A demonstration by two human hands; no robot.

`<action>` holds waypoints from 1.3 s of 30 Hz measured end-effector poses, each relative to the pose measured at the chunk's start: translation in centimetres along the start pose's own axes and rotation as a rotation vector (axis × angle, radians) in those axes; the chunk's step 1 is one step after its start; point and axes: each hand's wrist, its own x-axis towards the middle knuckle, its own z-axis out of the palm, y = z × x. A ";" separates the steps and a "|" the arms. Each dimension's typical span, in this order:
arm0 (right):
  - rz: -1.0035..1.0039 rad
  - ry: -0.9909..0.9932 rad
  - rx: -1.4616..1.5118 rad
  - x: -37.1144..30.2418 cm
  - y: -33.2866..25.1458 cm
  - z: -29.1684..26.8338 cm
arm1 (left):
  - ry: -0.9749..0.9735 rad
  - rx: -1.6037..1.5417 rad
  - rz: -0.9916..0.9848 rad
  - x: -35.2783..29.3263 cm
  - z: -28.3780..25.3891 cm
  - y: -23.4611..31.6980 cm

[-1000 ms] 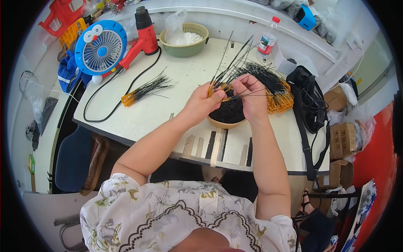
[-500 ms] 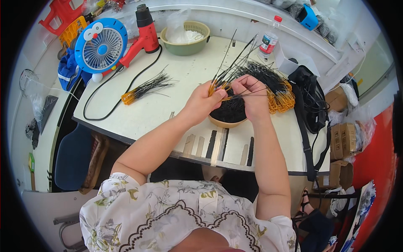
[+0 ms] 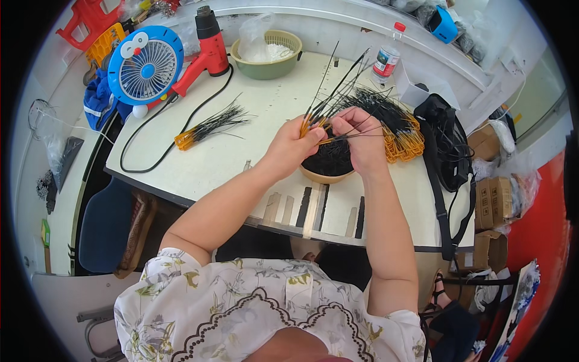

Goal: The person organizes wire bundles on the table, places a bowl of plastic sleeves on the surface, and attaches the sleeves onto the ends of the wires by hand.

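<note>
My left hand (image 3: 291, 146) is closed around a few thin black wires with orange-yellow ends (image 3: 306, 125), their dark tails fanning up and away. Close beside it, my right hand (image 3: 367, 143) pinches a thin black wire near the orange ends; its fingertips partly hide the spot. Beneath both hands is a tan bowl (image 3: 325, 178) full of short black pieces (image 3: 329, 161), too fine to tell apart. A large heap of similar wires with orange looped ends (image 3: 403, 143) lies right of my right hand. Left of my hands rests a smaller bundle of them (image 3: 188, 140).
A red heat gun (image 3: 212, 51) with a black cord stands behind the small bundle, next to a blue fan (image 3: 146, 66). Farther back are a green basket (image 3: 265, 70) and a bottle (image 3: 387, 57). A black bag (image 3: 445, 142) hangs over the table's right edge.
Both hands stay in nearly the same place with the same grip. The right fingers and the wire in them shift only very slightly.
</note>
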 end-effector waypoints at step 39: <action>0.014 -0.006 -0.058 0.0 -0.2 -0.3 | -0.044 -0.030 -0.106 -0.7 0.2 1.6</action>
